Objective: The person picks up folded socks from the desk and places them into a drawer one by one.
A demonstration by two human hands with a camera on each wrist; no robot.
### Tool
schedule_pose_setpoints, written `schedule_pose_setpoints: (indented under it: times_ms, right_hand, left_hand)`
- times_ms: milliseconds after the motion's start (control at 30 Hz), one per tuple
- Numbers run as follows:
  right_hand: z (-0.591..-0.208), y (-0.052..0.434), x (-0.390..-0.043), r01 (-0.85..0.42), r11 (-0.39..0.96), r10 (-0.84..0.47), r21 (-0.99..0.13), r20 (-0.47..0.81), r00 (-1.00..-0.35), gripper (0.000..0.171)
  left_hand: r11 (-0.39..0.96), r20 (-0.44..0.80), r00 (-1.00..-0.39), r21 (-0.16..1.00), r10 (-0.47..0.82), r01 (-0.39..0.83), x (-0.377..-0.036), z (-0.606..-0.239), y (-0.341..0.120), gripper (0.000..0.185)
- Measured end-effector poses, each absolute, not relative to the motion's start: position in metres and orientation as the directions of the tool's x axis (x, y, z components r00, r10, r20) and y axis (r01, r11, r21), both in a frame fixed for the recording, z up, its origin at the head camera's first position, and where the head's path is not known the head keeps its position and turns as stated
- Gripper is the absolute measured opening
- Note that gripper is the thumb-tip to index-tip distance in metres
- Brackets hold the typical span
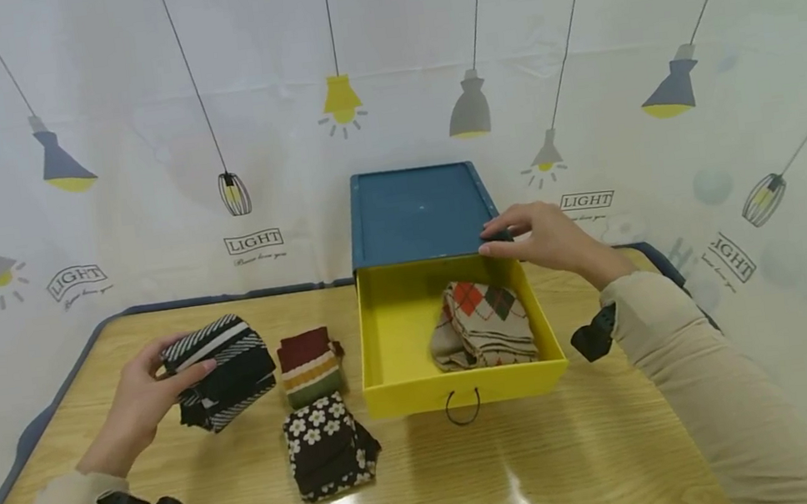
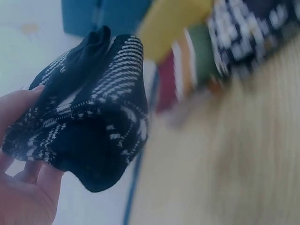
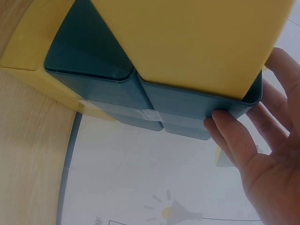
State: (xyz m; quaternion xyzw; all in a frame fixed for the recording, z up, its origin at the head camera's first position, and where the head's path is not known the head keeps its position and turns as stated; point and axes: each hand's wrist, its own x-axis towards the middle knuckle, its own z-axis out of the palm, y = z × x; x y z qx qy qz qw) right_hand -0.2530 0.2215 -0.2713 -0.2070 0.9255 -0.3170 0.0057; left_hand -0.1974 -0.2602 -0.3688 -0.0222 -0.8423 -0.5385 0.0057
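My left hand [image 1: 136, 396] grips a folded pair of black-and-white striped socks [image 1: 225, 375], thumb across the front, raised over the left of the table. In the left wrist view the dark end of these socks [image 2: 101, 145] faces the camera. My right hand [image 1: 541, 237] holds the right front corner of a blue drawer unit [image 1: 417, 212]; the right wrist view has its fingers [image 3: 234, 133] around that corner. The yellow drawer [image 1: 397, 324] is pulled out, with folded beige argyle socks [image 1: 491, 321] in its right part.
Left of the drawer lie folded maroon, yellow and green striped socks [image 1: 310, 368], with black floral socks [image 1: 328, 450] just in front. A wire ring handle [image 1: 465, 421] hangs on the drawer front. Clear tape [image 3: 180, 118] runs across the blue casings. A lamp-printed backdrop [image 1: 272, 41] stands behind.
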Motion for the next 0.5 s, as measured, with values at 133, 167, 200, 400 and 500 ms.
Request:
schedule_pose_setpoints:
  times_ms: [133, 167, 200, 400, 500]
  right_hand:
    - [-0.271, 0.222, -0.252, -0.374, 0.709, -0.380, -0.598, 0.123, -0.917, 0.035]
    - [-0.271, 0.223, -0.253, -0.372, 0.709, -0.379, -0.599, 0.122, -0.917, 0.034]
    - [-0.271, 0.223, -0.253, -0.374, 0.713, -0.379, -0.592, 0.124, -0.917, 0.034]
    - [-0.270, 0.222, -0.252, -0.368, 0.724, -0.375, -0.583, 0.115, -0.920, 0.035]
    - [-0.271, 0.222, -0.253, -0.370, 0.720, -0.376, -0.587, 0.118, -0.919, 0.035]
  left_hand:
    - [0.262, 0.071, -0.994, 0.961, 0.088, 0.092, -0.191, -0.352, -0.240, 0.040]
    - [0.213, 0.083, -0.991, 0.972, 0.105, 0.104, -0.189, -0.347, -0.234, 0.040]
    - [0.168, 0.093, -0.988, 0.979, 0.121, 0.113, -0.187, -0.342, -0.228, 0.040]
    - [-0.003, 0.176, -0.968, 0.984, 0.181, 0.178, -0.177, -0.311, -0.195, 0.039]
    - [-0.010, 0.217, -0.956, 0.976, 0.195, 0.220, -0.171, -0.296, -0.181, 0.040]
